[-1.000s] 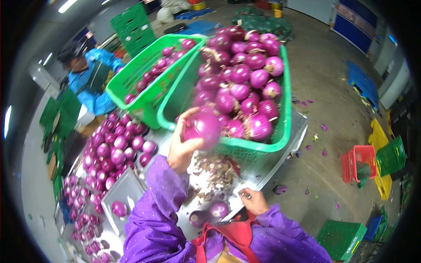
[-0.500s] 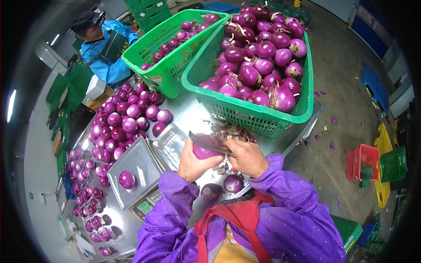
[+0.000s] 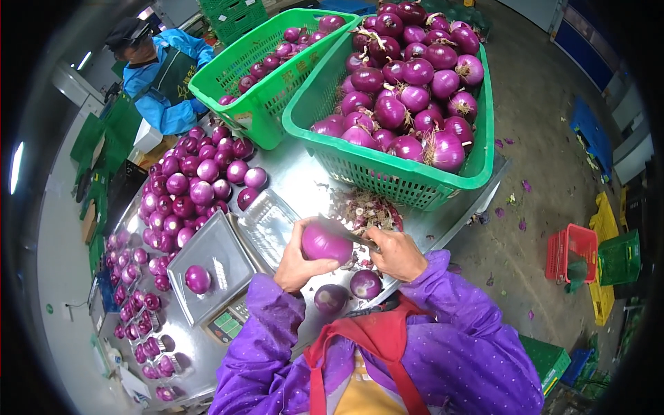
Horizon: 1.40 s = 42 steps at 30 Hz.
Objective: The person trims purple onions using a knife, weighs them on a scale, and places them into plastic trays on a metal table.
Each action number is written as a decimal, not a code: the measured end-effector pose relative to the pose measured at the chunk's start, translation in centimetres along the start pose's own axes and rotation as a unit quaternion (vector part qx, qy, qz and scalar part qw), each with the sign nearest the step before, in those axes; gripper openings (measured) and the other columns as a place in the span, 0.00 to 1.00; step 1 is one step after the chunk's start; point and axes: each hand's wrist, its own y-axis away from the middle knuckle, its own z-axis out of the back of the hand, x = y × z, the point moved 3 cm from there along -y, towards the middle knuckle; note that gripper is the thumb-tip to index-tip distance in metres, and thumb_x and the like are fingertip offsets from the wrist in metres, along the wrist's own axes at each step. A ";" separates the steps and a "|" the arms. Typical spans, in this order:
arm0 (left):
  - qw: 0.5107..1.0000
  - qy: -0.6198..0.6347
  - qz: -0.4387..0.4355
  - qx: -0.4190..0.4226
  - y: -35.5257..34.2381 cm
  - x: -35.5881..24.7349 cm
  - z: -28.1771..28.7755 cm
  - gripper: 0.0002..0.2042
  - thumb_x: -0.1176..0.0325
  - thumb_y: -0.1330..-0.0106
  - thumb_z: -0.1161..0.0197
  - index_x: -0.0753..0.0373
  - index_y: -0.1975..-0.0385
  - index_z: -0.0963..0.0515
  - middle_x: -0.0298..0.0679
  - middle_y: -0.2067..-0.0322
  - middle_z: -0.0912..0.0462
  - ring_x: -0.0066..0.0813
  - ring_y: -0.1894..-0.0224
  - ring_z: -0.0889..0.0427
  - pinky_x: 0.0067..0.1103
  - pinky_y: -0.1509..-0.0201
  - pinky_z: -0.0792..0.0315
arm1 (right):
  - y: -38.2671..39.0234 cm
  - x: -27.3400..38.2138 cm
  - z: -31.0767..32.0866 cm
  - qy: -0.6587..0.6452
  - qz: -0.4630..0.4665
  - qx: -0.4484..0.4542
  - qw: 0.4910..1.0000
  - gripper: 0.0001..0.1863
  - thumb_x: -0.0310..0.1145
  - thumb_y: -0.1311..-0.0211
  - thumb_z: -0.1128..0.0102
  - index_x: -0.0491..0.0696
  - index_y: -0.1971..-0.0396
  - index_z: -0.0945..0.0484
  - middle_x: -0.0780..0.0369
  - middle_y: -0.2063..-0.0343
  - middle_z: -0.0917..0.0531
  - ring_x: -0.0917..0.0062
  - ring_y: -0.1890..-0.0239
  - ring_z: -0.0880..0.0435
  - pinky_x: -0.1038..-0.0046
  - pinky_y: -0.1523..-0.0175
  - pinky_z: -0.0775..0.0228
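My left hand (image 3: 296, 263) is closed round a red onion (image 3: 324, 245), with the thumb along its lower side. In my right hand (image 3: 396, 253) is a knife (image 3: 346, 234), its dark blade lying across the top of that onion. Two loose onions lie on the metal table just below my hands, one darker (image 3: 331, 299) and one shinier (image 3: 365, 284). Beyond the knife is a heap of dry skins and root trimmings (image 3: 366, 209). A clear plastic tray (image 3: 266, 220) stands left of my left hand.
A green basket (image 3: 387, 171) piled with onions stands ahead, another green basket (image 3: 256, 124) beside it. Peeled onions (image 3: 183, 187) heap at left, near a scale (image 3: 220, 259) bearing one onion (image 3: 198, 279). A co-worker in blue sleeves (image 3: 166, 114) stands far left. A red basket (image 3: 573, 254) is at right.
The onion in my left hand has turned and now shows more of its side. My right hand has shifted slightly right with the knife. The whole view has moved a little.
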 end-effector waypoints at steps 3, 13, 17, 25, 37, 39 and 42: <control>0.999 0.015 0.021 0.022 0.8 0.7 0.4 0.37 0.61 0.59 0.26 0.67 0.47 0.36 0.41 0.55 0.27 0.28 0.52 0.26 0.24 0.48 0.31 | 0.1 0.2 0.7 0.011 0.004 0.024 1.000 0.12 0.25 0.53 0.44 0.44 0.65 0.27 0.52 0.71 0.20 0.56 0.69 0.20 0.62 0.67 0.30; 0.883 0.440 0.093 0.135 2.0 5.2 -0.9 0.40 0.48 0.53 0.37 0.71 0.44 0.39 0.55 0.50 0.30 0.44 0.56 0.21 0.34 0.51 0.24 | -0.9 2.1 2.1 -0.016 0.131 0.104 0.986 0.15 0.22 0.57 0.44 0.44 0.64 0.27 0.53 0.73 0.20 0.57 0.71 0.20 0.62 0.68 0.28; 0.806 0.531 0.099 0.241 2.4 6.1 -1.4 0.38 0.48 0.51 0.38 0.68 0.43 0.38 0.55 0.51 0.29 0.54 0.54 0.23 0.48 0.54 0.25 | 1.3 -3.4 1.3 -0.035 0.052 0.093 0.994 0.11 0.21 0.55 0.47 0.44 0.67 0.25 0.52 0.79 0.22 0.59 0.75 0.21 0.65 0.70 0.31; 0.827 0.511 0.132 0.195 2.2 8.8 -0.2 0.48 0.37 0.57 0.35 0.72 0.45 0.39 0.56 0.52 0.32 0.47 0.51 0.27 0.38 0.47 0.28 | 0.1 1.7 2.3 -0.244 0.050 0.046 0.968 0.19 0.24 0.48 0.44 0.40 0.54 0.27 0.54 0.67 0.23 0.70 0.65 0.22 0.72 0.60 0.31; 0.868 0.476 0.094 0.109 2.8 6.6 -1.5 0.40 0.32 0.43 0.54 0.69 0.48 0.36 0.53 0.60 0.25 0.46 0.73 0.19 0.31 0.81 0.22 | 0.4 4.7 2.5 0.004 0.149 0.077 0.986 0.18 0.23 0.60 0.44 0.43 0.63 0.32 0.55 0.68 0.28 0.56 0.70 0.23 0.60 0.67 0.30; 0.865 0.483 0.103 0.088 2.9 6.8 -1.4 0.42 0.31 0.44 0.54 0.70 0.49 0.36 0.53 0.61 0.25 0.45 0.74 0.19 0.31 0.82 0.22 | 0.0 4.9 2.3 0.016 0.160 0.093 0.983 0.17 0.24 0.58 0.44 0.43 0.64 0.33 0.55 0.69 0.29 0.55 0.72 0.23 0.58 0.69 0.30; 0.869 0.470 0.113 0.107 3.1 7.1 -0.7 0.45 0.29 0.47 0.53 0.71 0.48 0.37 0.54 0.61 0.25 0.46 0.74 0.19 0.31 0.81 0.22 | -0.2 5.7 2.5 0.005 0.158 0.108 0.981 0.16 0.21 0.60 0.46 0.42 0.67 0.34 0.54 0.72 0.29 0.54 0.70 0.25 0.60 0.68 0.32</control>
